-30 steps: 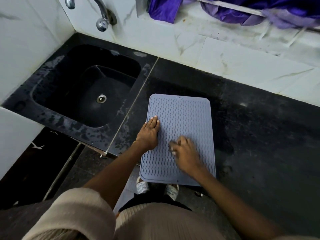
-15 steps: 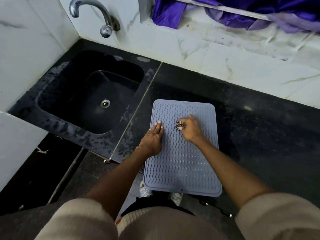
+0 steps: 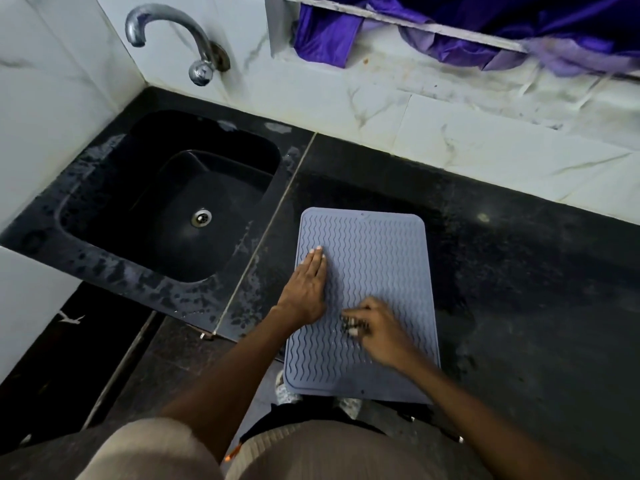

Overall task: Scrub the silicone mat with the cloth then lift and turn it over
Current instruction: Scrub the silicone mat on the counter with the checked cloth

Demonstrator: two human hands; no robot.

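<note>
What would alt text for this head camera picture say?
A person's flat left hand presses a ribbed grey-blue silicone mat on a black stone counter while the right hand rubs a small dark scrubbing cloth over it. A black sink lies left.

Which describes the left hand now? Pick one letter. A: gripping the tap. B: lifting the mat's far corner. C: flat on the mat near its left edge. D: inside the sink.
C: the left hand lies with straight fingers pressed flat on the silicone mat near its left edge, while the right hand works a small dark scrubbing piece beside it.
</note>
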